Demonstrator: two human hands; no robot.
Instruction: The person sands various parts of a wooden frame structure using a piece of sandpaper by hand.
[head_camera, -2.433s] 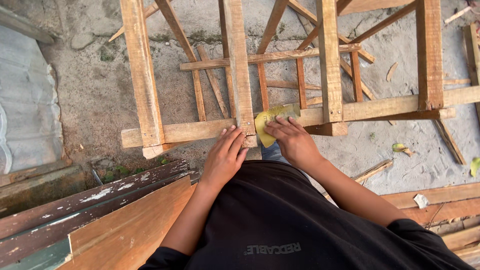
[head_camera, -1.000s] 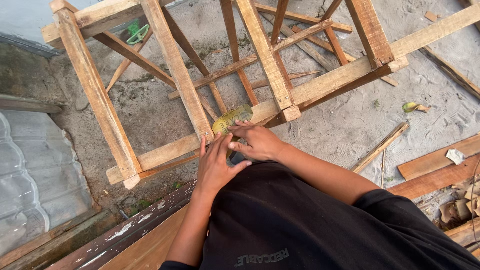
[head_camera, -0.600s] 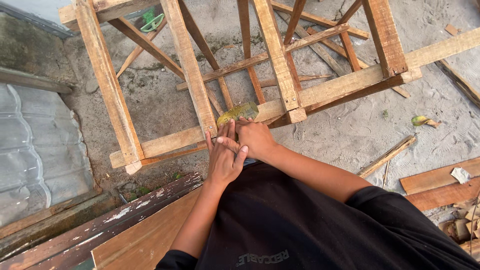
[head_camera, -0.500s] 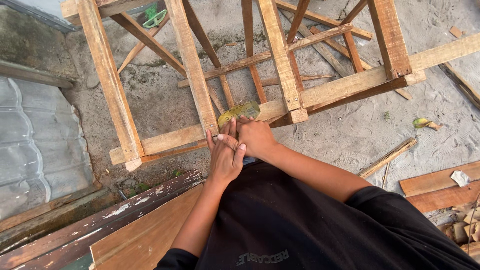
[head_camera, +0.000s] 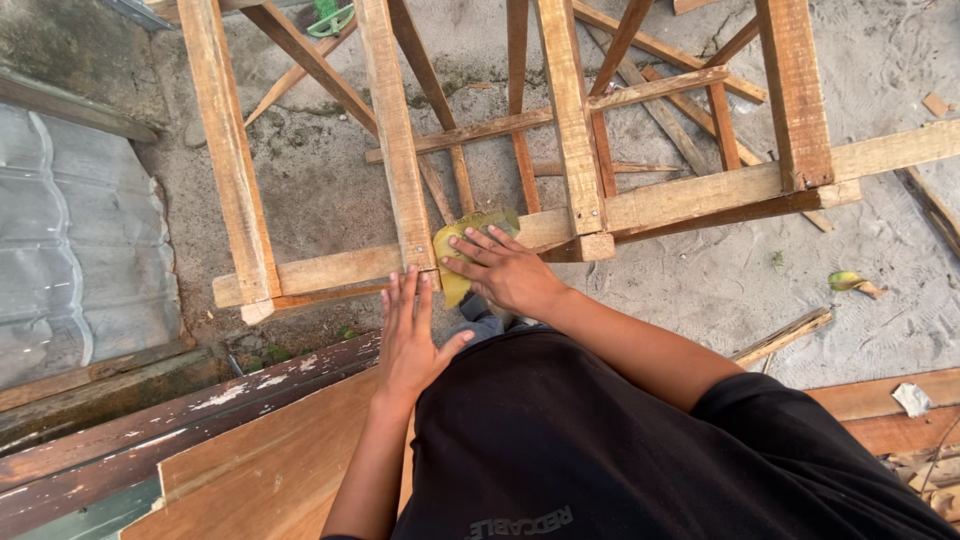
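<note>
Sandpaper (head_camera: 470, 240) lies on the wooden rail (head_camera: 330, 268) beneath my right hand (head_camera: 505, 270), fingers spread flat on it; my left hand (head_camera: 410, 335) rests open just left.

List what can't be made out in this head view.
- Sandpaper: lower part hidden under the right hand.
- Wooden frame: top and right end cut off by the picture edges.
- Left hand: palm faces down, so contact underneath is unseen.
- Green object: cut by top edge.
</note>
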